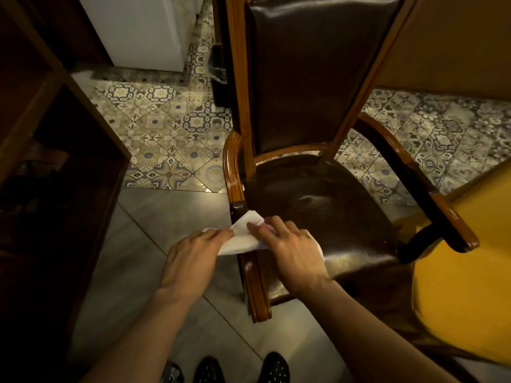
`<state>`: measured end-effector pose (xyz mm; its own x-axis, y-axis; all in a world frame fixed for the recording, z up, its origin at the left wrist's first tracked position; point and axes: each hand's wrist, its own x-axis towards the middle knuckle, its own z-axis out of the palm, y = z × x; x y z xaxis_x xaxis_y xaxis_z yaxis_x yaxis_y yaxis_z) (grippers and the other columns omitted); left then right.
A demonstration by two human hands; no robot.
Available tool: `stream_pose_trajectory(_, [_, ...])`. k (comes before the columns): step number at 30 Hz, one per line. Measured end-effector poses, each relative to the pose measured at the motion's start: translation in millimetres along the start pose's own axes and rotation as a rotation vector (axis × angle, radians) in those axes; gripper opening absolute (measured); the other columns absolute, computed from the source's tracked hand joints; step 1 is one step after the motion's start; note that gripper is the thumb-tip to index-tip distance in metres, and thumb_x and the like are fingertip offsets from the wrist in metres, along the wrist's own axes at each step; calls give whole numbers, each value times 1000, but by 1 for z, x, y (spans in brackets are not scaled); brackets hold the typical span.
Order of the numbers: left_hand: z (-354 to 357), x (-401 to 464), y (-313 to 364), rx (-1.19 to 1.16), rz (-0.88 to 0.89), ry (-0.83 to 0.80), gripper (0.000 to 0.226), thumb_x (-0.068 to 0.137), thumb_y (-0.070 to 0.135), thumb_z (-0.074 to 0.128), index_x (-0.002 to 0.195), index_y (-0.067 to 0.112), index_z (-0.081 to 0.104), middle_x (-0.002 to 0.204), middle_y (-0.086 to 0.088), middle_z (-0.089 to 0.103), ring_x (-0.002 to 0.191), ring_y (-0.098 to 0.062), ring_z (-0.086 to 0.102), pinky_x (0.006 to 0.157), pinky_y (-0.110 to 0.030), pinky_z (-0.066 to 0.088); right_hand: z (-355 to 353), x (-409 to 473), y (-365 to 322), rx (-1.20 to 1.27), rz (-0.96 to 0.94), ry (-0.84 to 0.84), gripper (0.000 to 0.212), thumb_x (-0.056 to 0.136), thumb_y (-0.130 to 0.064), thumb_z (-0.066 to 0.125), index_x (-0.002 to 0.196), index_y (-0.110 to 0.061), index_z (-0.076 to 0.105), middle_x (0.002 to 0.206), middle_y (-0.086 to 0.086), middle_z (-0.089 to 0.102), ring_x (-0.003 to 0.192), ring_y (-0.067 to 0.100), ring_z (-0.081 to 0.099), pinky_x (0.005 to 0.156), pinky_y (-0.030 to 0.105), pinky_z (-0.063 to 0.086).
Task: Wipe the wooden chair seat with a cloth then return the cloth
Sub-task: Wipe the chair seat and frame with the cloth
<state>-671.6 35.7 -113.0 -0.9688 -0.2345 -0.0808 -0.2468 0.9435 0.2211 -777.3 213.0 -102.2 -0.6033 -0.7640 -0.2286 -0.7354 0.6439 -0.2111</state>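
A wooden armchair stands in front of me with a dark brown seat (326,214) and a tall padded back. A white cloth (243,236) lies over the seat's front left corner, by the left armrest post. My right hand (290,250) presses flat on the cloth on the seat. My left hand (190,252) pinches the cloth's left end, which hangs off the seat edge. Part of the cloth is hidden under my right hand.
A dark wooden shelf unit (55,161) stands close on the left. A yellow surface (470,272) is at the right, beside the chair's right armrest (431,189). Patterned floor tiles lie behind the chair, grey tiles under my feet. A white appliance (143,29) stands at the back left.
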Motion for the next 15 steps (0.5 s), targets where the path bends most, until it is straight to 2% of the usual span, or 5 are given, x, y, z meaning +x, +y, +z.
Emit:
stream_pose_trajectory(4, [19, 5, -2, -89, 38, -97, 78, 81, 8, 73, 148, 34, 42, 154, 5, 45, 137, -19, 46, 109, -39, 40, 18, 9, 1, -18, -130, -125, 98, 89, -27, 66, 155, -39, -5, 165, 3, 4, 139, 31, 22, 103, 51, 39])
stream_pose_trajectory(7, [22, 12, -10, -220, 92, -172, 76, 75, 19, 74, 144, 35, 44, 151, 10, 45, 136, -15, 43, 110, -34, 39, 28, 14, -1, -24, -134, -139, 101, 90, -25, 65, 155, -32, -12, 166, -2, -6, 147, 30, 10, 105, 53, 37])
stream_pose_trajectory(10, [21, 21, -21, -294, 143, -237, 67, 74, 37, 61, 138, 37, 42, 155, 14, 33, 140, -11, 31, 112, -30, 30, 36, 14, -2, -9, -121, -160, 92, 96, -23, 57, 155, -31, -13, 166, -3, -10, 149, 29, 6, 109, 53, 34])
stream_pose_trajectory(13, [24, 36, -27, -303, 141, -128, 52, 87, 43, 42, 138, 35, 41, 158, 11, 31, 143, -10, 29, 115, -38, 32, 44, 11, -2, -6, -115, -161, 91, 97, -25, 56, 155, -31, -13, 166, -2, -11, 150, 29, 3, 112, 55, 29])
stream_pose_trajectory(15, [30, 51, -22, -236, 157, -75, 53, 98, 42, 27, 149, 31, 35, 162, 8, 28, 149, -8, 20, 123, -37, 17, 47, 8, -3, 2, -114, -142, 87, 99, -25, 53, 156, -30, -11, 166, -1, -11, 151, 29, 1, 113, 55, 29])
